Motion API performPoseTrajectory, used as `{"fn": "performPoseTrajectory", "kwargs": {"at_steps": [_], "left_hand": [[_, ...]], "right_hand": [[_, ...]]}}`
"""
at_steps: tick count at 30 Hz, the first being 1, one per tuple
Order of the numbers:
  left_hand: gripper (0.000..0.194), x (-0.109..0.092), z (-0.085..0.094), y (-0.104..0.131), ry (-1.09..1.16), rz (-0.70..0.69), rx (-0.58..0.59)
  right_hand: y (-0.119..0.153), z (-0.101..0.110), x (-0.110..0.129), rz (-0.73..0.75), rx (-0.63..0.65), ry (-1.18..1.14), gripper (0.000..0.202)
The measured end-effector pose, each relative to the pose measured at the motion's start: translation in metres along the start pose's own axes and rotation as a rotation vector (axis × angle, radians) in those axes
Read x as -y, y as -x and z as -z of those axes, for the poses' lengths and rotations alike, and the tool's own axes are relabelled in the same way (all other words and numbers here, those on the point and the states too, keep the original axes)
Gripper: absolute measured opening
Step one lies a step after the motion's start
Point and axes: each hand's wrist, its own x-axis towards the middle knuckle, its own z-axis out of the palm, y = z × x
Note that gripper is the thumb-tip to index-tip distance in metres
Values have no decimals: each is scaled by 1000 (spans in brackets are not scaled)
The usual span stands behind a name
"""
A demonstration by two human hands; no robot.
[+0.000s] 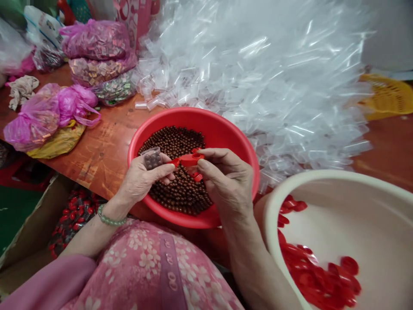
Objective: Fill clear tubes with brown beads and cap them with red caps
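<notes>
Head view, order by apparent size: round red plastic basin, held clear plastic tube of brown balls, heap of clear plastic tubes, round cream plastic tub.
Heap of clear tubes
Cream tub (cut off; nearer, so true size unsure)
Red basin
Tube of brown balls

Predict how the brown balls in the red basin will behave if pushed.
The brown balls look round and loosely heaped, so they would probably roll and scatter rather than shift as one mass. Their bright highlights suggest smooth, perhaps slippery surfaces. Each is small beside the left hand, so a single ball is likely light.
</notes>
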Motion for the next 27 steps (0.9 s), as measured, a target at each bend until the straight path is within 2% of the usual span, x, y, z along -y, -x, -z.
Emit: {"fn": "performPoseTrajectory", "kwargs": {"at_steps": [3,7,11,15,22,24,27], "left_hand": [[31,3,-3,3,-87,-89,-49],[26,3,-9,7,-206,-69,-108],[27,9,-13,8,-175,-24,-136],[30,18,-9,7,-92,-23,-145],[30,18,-4,6,-48,12,-43],[30,16,-4,6,-46,17,4],[31,14,-3,5,-62,11,77]], "right_hand": [[0,-1,2,64,19,77,18],[0,-4,-2,32,72,68,21],[-1,1,-5,20,97,68,23],[-3,12,1,137,159,250,23],[0,18,17,320,518,622,33],[3,17,19,337,575,674,35],[9,16,20,357,585,689,31]]}}
